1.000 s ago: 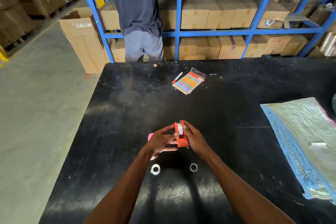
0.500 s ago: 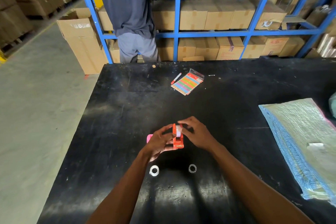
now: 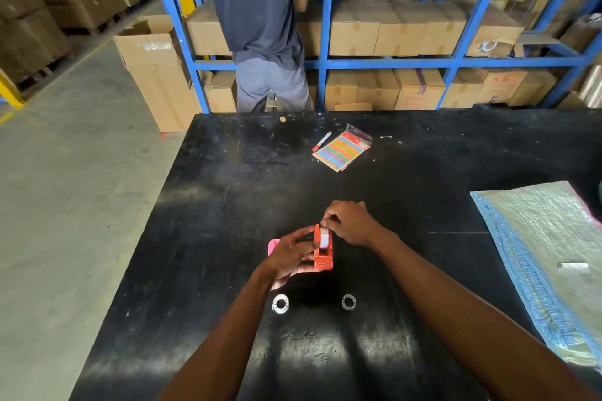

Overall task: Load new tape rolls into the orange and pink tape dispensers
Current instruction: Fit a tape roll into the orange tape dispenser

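My left hand (image 3: 291,255) grips the orange tape dispenser (image 3: 323,259) from its left side, just above the black table (image 3: 228,205). A white tape roll (image 3: 324,235) sits in the dispenser's top. My right hand (image 3: 350,223) pinches at the top of that roll with thumb and fingertips. The pink dispenser (image 3: 273,245) lies on the table behind my left hand, mostly hidden. Two small clear tape rolls lie flat on the table nearer to me: one on the left (image 3: 280,303) and one on the right (image 3: 349,301).
A packet of coloured labels (image 3: 342,151) and a red pen (image 3: 322,141) lie farther back on the table. A blue-edged padded sheet (image 3: 547,254) covers the right side. A person (image 3: 257,19) stands at blue shelving (image 3: 325,26) full of cardboard boxes beyond the table.
My right hand has shifted from the dispenser's right side up to the top of the roll. The dispenser has stayed in my left hand.
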